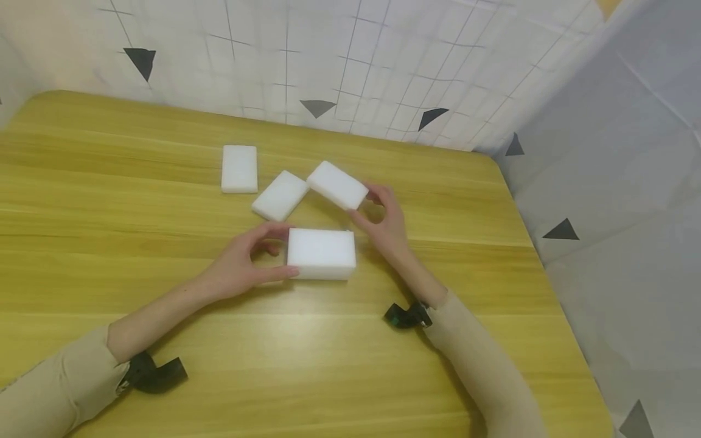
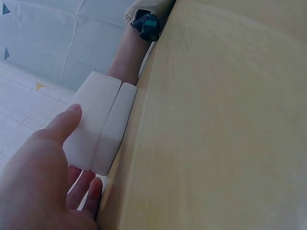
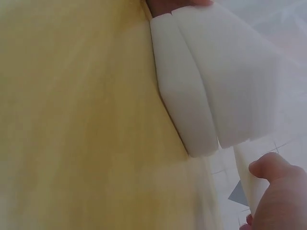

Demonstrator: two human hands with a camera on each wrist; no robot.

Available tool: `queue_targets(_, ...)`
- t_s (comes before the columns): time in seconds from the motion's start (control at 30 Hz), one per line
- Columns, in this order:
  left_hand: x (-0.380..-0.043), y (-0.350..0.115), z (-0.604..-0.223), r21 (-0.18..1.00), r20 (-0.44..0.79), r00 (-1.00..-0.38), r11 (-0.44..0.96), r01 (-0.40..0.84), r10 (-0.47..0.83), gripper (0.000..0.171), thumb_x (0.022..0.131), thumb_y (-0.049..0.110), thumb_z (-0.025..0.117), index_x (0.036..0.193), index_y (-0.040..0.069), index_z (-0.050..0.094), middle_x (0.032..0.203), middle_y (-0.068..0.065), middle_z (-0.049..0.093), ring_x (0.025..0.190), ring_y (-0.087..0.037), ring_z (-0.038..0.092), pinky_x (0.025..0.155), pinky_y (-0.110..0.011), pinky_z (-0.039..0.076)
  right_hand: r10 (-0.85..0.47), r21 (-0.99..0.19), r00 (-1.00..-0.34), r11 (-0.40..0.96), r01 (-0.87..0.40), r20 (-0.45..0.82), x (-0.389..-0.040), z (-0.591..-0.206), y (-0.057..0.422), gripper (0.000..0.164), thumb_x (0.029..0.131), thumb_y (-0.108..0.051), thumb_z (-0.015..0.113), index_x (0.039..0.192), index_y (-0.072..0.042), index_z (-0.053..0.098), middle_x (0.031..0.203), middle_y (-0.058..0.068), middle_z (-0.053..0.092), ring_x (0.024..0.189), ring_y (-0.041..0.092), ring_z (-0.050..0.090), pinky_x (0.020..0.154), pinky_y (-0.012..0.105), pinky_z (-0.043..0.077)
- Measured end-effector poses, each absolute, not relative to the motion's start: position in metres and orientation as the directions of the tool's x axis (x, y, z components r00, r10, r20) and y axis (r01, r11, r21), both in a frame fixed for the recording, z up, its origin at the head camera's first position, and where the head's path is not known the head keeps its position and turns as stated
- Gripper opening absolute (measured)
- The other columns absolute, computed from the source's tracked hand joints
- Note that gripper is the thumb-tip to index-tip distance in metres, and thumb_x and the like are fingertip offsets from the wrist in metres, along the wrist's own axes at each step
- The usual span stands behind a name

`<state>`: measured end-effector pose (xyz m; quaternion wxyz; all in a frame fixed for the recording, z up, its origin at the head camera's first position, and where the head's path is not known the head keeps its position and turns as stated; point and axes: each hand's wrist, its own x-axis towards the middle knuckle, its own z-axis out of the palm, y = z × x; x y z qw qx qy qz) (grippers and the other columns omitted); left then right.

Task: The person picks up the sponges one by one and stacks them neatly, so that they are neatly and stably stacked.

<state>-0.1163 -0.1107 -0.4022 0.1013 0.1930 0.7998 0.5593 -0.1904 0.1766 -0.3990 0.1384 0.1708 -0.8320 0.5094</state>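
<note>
**Held white block (image 1: 337,185) lies beyond the stack of white blocks (image 1: 321,246), set aslant to it**

The thumb and fingers of the right hand (image 1: 390,225) pinch the held white block at its right end; the thumb and fingers of the left hand (image 1: 241,261) grip the left end of the stack, which shows at least two layers in both wrist views.

From the left fingers the stack extends to the right, its long axis running left to right; the held white block sits just past its far edge, its own long axis slanting leftward and away from the person; the right hand is the nearer to the stack's right end; whether the held block touches the table cannot be told.

Farther out, a slanted loose block (image 1: 280,196) lies just left of the held one; an outer loose block (image 1: 239,169) lies farther left, on the wood-grain table (image 1: 285,377).
</note>
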Motion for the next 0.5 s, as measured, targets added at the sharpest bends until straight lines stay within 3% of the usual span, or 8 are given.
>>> queue_targets(0.2, -0.116, -0.11, -0.402, 0.934, 0.065, -0.904, 0.294, 0.205, 0.423, 0.069, 0.079, 0.027, 0.087, 0.139, 0.016, 0.054, 0.135, -0.002, 0.06, 0.114, -0.02, 0.06, 0.1, -0.037, 0.052, -0.153, -0.811, -0.893, 0.376, -0.449, 0.423, -0.171, -0.38, 0.174, 0.048, 0.084, 0.001, 0.074, 0.128, 0.009, 0.058, 0.115, 0.026, 0.057, 0.111, 0.046, 0.052, 0.104, 0.06, 0.041)
queue_targets(0.5, -0.117, -0.11, -0.405, 0.932, 0.077, -0.902, 0.29, 0.216, 0.426, 0.068, 0.079, 0.027, 0.086, 0.138, 0.016, 0.055, 0.134, -0.002, 0.06, 0.116, -0.019, 0.06, 0.1, -0.036, 0.053, -0.164, -0.8, -0.86, 0.316, -0.511, 0.484, -0.159, -0.38, 0.178, 0.047, 0.084, 0.002, 0.07, 0.129, 0.01, 0.057, 0.116, 0.028, 0.056, 0.106, 0.02, 0.052, 0.101, 0.061, 0.04)
